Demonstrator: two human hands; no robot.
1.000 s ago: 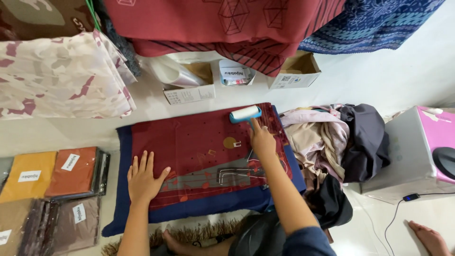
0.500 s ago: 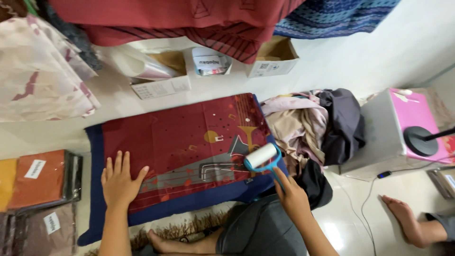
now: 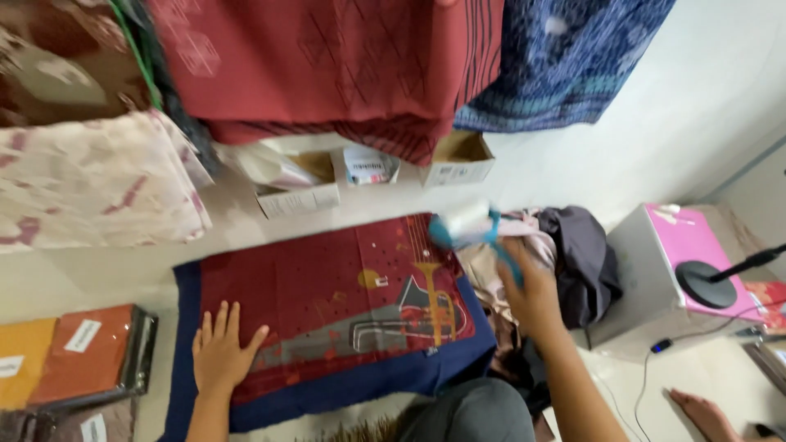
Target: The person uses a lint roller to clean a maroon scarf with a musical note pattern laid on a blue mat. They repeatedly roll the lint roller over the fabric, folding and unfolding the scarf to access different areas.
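Note:
A dark red patterned cloth (image 3: 327, 295) lies flat on a navy blue mat (image 3: 184, 344) on the floor. My left hand (image 3: 219, 354) presses flat on the cloth's near left corner, fingers spread. My right hand (image 3: 534, 288) grips the blue handle of a lint roller (image 3: 467, 225), which is blurred and lifted over the cloth's far right corner. My knee (image 3: 471, 413) shows at the bottom edge.
A heap of clothes (image 3: 565, 262) lies right of the mat, beside a white box with a pink top (image 3: 688, 254) and a black lamp base. Cardboard boxes (image 3: 299, 192) line the wall under hanging fabrics. Wrapped orange packs (image 3: 82, 360) sit left. Another person's hand (image 3: 704, 413) rests bottom right.
My right hand has swung the lint roller from the cloth's near right side back up towards its far right corner. The left hand stays pressed on the cloth. The view has shifted.

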